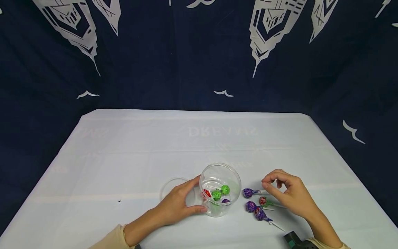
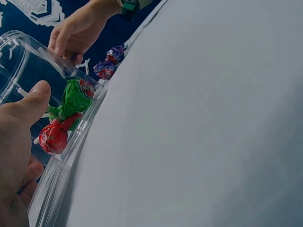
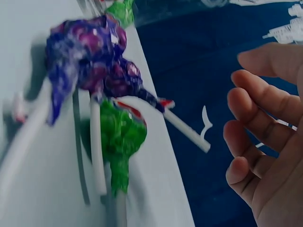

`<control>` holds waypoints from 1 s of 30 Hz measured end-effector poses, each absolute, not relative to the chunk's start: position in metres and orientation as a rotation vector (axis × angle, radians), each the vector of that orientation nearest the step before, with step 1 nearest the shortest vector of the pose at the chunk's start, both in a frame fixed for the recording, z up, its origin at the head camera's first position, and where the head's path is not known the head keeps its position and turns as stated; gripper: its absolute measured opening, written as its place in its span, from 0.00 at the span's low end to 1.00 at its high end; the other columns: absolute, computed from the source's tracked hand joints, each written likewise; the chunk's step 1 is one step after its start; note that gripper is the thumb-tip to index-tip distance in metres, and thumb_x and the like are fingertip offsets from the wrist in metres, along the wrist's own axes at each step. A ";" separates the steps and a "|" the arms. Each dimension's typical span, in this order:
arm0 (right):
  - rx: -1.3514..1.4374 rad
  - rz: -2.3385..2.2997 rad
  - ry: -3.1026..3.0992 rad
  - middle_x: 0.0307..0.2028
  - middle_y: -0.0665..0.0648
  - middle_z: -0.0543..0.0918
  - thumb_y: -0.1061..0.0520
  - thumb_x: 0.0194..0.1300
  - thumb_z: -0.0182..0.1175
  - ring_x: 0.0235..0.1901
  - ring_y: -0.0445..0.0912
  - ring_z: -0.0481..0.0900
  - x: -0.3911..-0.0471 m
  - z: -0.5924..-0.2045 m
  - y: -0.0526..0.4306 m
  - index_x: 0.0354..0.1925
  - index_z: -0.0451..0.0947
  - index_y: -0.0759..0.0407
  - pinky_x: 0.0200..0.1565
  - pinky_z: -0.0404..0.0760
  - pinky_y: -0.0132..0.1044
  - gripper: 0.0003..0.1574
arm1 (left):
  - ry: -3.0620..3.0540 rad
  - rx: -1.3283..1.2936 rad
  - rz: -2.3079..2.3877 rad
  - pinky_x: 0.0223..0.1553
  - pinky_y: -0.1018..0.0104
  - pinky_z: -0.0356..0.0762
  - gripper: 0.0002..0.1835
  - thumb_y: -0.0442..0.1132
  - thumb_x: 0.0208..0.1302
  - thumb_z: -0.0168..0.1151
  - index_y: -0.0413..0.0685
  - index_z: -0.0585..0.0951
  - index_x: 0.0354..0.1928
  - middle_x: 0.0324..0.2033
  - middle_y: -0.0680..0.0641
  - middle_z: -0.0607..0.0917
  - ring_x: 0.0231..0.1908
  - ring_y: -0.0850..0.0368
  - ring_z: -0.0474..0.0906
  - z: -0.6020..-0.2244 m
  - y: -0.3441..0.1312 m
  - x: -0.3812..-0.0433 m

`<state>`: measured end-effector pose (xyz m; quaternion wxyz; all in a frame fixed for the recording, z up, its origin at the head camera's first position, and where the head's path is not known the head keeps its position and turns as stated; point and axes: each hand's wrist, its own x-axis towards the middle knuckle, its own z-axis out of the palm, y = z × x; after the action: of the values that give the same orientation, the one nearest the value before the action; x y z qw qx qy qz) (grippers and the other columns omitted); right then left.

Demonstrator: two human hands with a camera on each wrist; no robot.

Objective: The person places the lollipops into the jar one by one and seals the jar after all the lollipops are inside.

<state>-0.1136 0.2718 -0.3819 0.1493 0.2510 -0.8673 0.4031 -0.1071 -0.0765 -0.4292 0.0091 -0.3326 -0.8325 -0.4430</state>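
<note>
Gripping the clear jar (image 1: 219, 181): your left hand (image 1: 179, 204); loosely bent, empty: your right hand (image 1: 290, 193). Lollipop labels (image 2: 86, 88) blur; "DREAMS" (image 1: 222, 131) shows faintly.

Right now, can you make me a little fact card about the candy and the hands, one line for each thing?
Left hand: the left hand holds the side of the clear cup
Right hand: the right hand hovers by the loose candy, nothing seen in it
In the cup: red candy, green candy, purple candy
Outside the cup: three purple lollipops, one red-and-green lollipop
Left of the cup: a clear round piece, maybe a lid
Table: white tabletop
Backdrop: dark blue cloth, pale patterns
</note>
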 end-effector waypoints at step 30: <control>0.795 1.052 -2.627 0.30 0.39 0.80 0.70 0.50 0.73 0.29 0.36 0.72 -0.122 -0.404 0.289 0.31 0.82 0.45 0.26 0.68 0.31 0.20 | -2.599 -1.035 -1.371 0.65 0.55 0.68 0.47 0.55 0.56 0.73 0.45 0.63 0.73 0.63 0.50 0.76 0.64 0.55 0.71 -0.431 -0.076 -0.107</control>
<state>-0.1216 0.2889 -0.4037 0.1008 0.2691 -0.8892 0.3560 -0.1074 -0.0764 -0.4309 0.0130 -0.3322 -0.8341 -0.4401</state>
